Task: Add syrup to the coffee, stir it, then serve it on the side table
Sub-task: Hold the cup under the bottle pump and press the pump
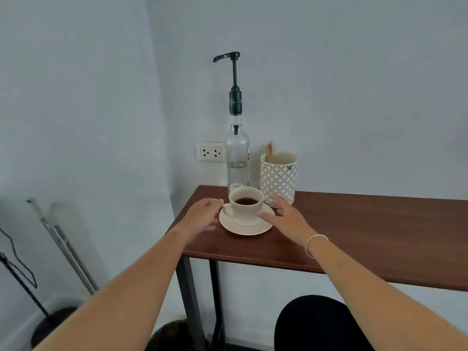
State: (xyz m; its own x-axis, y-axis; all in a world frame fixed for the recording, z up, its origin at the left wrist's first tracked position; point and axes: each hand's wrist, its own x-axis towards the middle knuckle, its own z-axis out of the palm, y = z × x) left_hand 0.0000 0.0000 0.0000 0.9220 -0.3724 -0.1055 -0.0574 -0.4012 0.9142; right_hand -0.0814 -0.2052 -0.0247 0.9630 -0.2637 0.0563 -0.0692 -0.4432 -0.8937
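A cream cup [247, 207] holding dark coffee stands on a matching saucer [263, 226] at the left end of a brown wooden table [367, 231]. Behind the cup is a clear glass syrup bottle [237, 158] with a tall black pump, its spout pointing left. A patterned white holder [278, 177] with wooden stir sticks [269, 150] stands to the right of the bottle. My left hand [202, 215] hovers open just left of the saucer, near the cup's handle. My right hand [287, 215] is open at the saucer's right edge, fingers spread, holding nothing.
The table's left edge and front edge lie close to the saucer. A wall socket [210, 152] sits behind the bottle. A dark round stool [316, 325] is below the table on the right. Stands and cables [60, 239] lean at the far left.
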